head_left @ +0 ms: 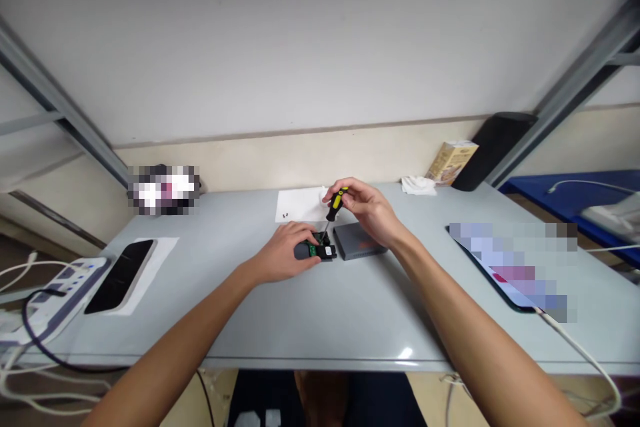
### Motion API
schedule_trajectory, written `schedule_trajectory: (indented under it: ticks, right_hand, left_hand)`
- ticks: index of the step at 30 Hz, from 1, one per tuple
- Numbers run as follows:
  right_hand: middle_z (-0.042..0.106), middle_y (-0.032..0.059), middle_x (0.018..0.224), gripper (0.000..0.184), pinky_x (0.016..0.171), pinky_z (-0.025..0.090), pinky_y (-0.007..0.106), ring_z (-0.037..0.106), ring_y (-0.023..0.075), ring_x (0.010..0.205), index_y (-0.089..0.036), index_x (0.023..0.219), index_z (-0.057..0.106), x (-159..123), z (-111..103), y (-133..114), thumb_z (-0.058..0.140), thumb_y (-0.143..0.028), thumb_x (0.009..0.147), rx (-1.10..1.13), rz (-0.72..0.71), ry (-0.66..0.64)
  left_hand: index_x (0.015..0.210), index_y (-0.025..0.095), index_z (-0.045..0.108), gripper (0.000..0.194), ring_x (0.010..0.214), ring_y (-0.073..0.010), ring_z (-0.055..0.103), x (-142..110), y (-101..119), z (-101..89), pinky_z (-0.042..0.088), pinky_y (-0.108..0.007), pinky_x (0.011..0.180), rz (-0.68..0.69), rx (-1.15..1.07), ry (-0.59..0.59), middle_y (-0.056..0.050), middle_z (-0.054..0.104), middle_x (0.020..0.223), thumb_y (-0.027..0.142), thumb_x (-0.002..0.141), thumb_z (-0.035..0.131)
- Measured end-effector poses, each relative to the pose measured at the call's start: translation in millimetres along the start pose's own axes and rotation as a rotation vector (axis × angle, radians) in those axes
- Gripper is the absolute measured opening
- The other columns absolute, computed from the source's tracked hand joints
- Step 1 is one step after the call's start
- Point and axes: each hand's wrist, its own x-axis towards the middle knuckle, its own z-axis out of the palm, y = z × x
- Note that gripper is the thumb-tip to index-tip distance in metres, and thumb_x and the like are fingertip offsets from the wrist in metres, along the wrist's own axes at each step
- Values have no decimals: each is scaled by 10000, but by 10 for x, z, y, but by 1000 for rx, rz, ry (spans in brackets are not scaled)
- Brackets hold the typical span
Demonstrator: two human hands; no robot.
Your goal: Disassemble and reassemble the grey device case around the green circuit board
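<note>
My right hand (367, 207) grips a screwdriver (335, 203) with a black and yellow handle. Its thin shaft slants down and its tip meets a small black device with a green circuit board (327, 251). Around the left side of that device is my left hand (285, 250), fingers at its far edge and thumb at its near edge, pressing it to the table. Just right of the device, under my right hand, lies a flat grey box (357, 247). Behind the device, several tiny dark screws (285, 215) rest on a sheet of white paper (300, 200).
On the left are a phone (123, 273) on white paper and a power strip (63, 293) with cables. A tablet (500, 267) with a charging cable lies to the right. A carton (453, 161), crumpled tissue (419, 185) and black cylinder (493, 147) stand at the back right.
</note>
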Motion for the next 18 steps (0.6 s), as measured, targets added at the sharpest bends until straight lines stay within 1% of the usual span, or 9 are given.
schedule_trajectory:
  ticks: [3,5,8,9,11,12,14,16,18]
  right_hand:
    - [697,47,1016,230,899,501,376,636,212,976,-240,877,708,4,53,63,797,-450,852,-7,-63,120]
    - [678,34,954,240,842,495,356,622,203,922,-245,879,717,10,73,96,827,-449,817,-50,-72,186]
    - [686,26,912,278,844,485,368,638,214,917,-262,1046,725,19,59,105,773,-460,856,-20,-11,160]
    - [697,27,910,268,865,483,377,645,218,926,-263,1053,712,20,49,101,747,-460,875,15,2,149]
    - [722,35,929,219,912,478,395,653,223,942,-258,979,677,18,38,91,713,-458,897,95,14,143]
    - [734,44,970,219,933,478,403,654,226,961,-255,926,653,16,38,88,706,-465,899,133,18,142]
    - [730,51,1043,269,947,484,406,644,226,978,-248,838,620,11,45,87,721,-493,884,159,5,160]
    - [705,42,1005,297,920,491,384,625,215,941,-246,808,640,7,51,88,761,-514,857,97,-14,192]
    - [679,28,914,274,875,488,363,609,207,893,-257,873,694,6,48,82,787,-514,842,16,-14,203]
  left_hand:
    - [1016,251,681,167,1273,-274,613,1,9,13,429,-497,1133,-4,-3,12,-70,685,1337,334,895,762]
    - [1013,253,676,160,1268,-274,618,1,16,20,436,-494,1126,-1,2,18,-68,691,1334,324,893,756]
    - [1007,253,674,165,1257,-277,628,2,24,27,446,-490,1115,-2,13,26,-71,698,1321,333,888,756]
    - [1009,253,673,170,1258,-278,627,2,25,30,445,-491,1115,-7,14,26,-71,698,1319,336,886,757]
    - [1011,252,670,172,1268,-279,620,2,24,37,437,-495,1117,-18,13,22,-71,693,1326,336,887,754]
    - [1012,251,667,172,1274,-279,615,1,23,40,432,-496,1119,-23,11,19,-70,689,1332,336,889,752]
    - [1013,250,662,169,1282,-278,608,0,22,47,421,-500,1123,-31,6,12,-68,683,1342,335,895,747]
    - [1007,247,659,163,1281,-278,606,-1,24,52,418,-499,1121,-34,6,9,-69,682,1343,333,899,745]
    - [1001,245,658,156,1276,-277,608,-2,26,54,420,-495,1120,-32,12,10,-70,685,1338,329,900,743]
